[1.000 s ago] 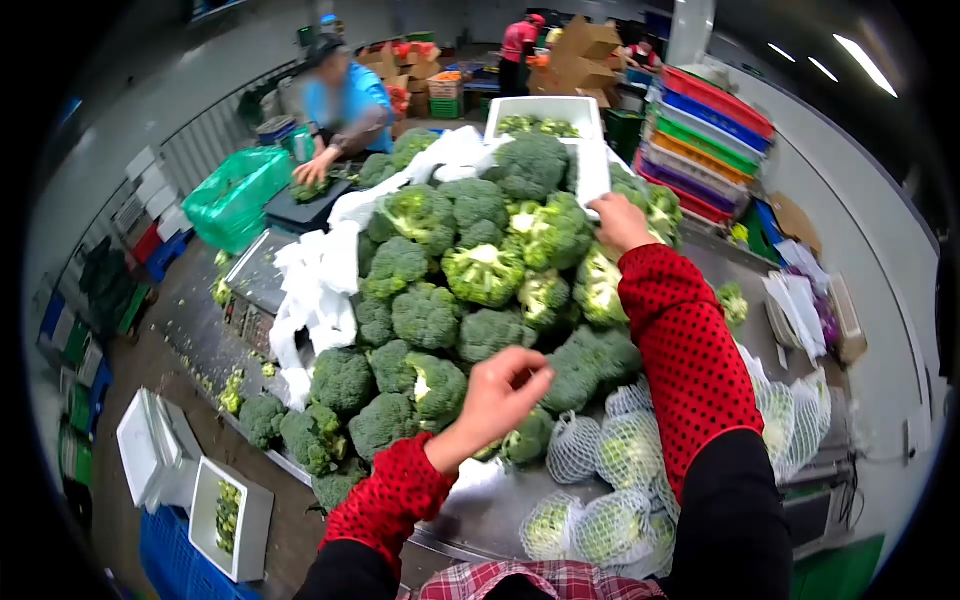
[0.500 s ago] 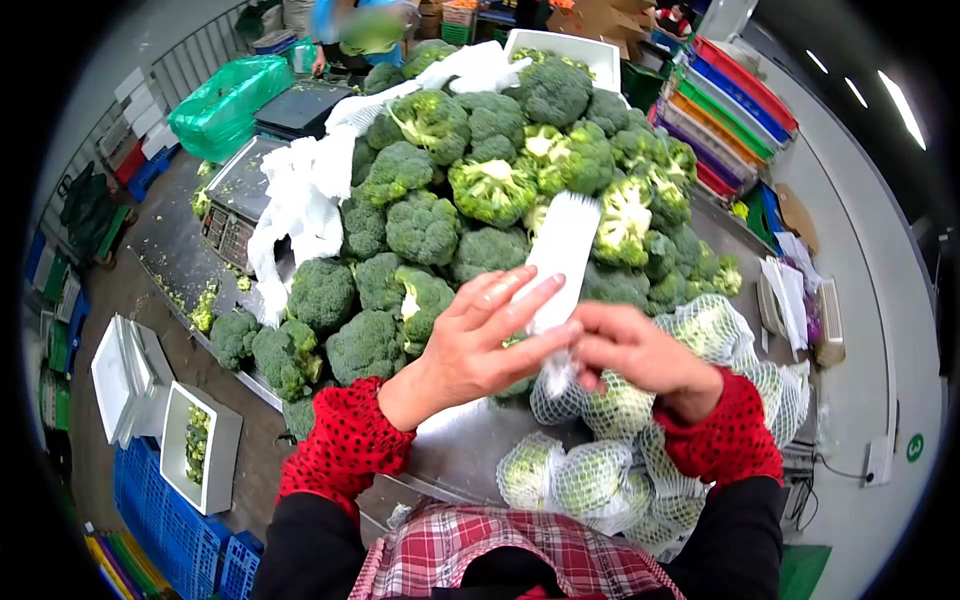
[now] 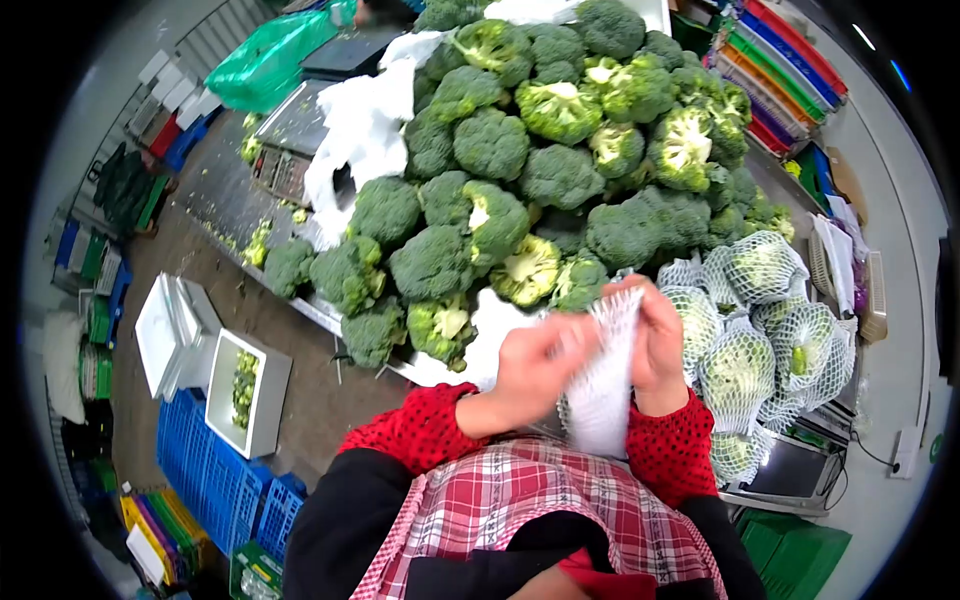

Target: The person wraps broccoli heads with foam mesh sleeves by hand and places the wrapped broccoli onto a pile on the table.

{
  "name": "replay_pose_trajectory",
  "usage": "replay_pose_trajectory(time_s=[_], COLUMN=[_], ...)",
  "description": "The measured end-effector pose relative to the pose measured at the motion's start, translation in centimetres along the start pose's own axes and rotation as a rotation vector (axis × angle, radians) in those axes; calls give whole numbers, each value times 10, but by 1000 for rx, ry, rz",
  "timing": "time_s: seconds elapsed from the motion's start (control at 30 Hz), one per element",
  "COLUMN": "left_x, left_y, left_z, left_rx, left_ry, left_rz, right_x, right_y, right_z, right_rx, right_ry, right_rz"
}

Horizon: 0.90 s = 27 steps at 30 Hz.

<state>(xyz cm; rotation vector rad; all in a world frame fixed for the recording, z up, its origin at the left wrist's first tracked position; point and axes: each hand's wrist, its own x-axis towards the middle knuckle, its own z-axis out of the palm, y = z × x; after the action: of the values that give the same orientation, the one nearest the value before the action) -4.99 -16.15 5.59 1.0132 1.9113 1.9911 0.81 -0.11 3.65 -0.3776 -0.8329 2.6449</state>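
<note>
A white mesh sleeve (image 3: 606, 385) hangs in front of the checked apron, its top edge between my two hands. My right hand (image 3: 655, 340) has its fingers closed round the upper right side of the sleeve. On its left side is my left hand (image 3: 535, 365), fingers bent towards the mesh but smeared by motion, so its grip is unclear. Beyond the hands rises a large heap of broccoli heads (image 3: 560, 178). Several netted heads (image 3: 738, 370) lie to the right of my right hand.
A scale (image 3: 283, 170) and white cloth (image 3: 365, 120) lie left of the heap. Stacked coloured crates (image 3: 785, 75) stand at the back right. On the floor at left are a white foam box (image 3: 270, 405) and blue crates (image 3: 195, 450). A green bag (image 3: 265, 70) sits farther back.
The white mesh has come from over the broccoli down close to my apron. My left hand has gone from lying spread on it to bent fingers at its side. The view has tilted down.
</note>
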Motion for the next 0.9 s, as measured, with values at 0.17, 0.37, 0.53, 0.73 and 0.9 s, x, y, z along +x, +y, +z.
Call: replay_pose_trajectory(time_s=[0.17, 0.37, 0.53, 0.73, 0.9], left_x=[11, -32, -23, 89, 158], left_y=[-31, -67, -64, -36, -116], left_z=[-28, -74, -111, -127, -106], left_rx=[-927, -710, -785, 390, 1254], left_ry=[216, -284, -263, -411, -173], left_rz=[-473, -874, -544, -460, 231], right_x=[-4, 15, 20, 28, 99], right_y=[42, 41, 93, 183, 233], right_z=[-18, -33, -35, -38, -32], right_rx=[-143, -265, 266, -197, -204], right_ry=[-376, -531, -84, 243, 695], right_rz=[371, 356, 478, 23, 35])
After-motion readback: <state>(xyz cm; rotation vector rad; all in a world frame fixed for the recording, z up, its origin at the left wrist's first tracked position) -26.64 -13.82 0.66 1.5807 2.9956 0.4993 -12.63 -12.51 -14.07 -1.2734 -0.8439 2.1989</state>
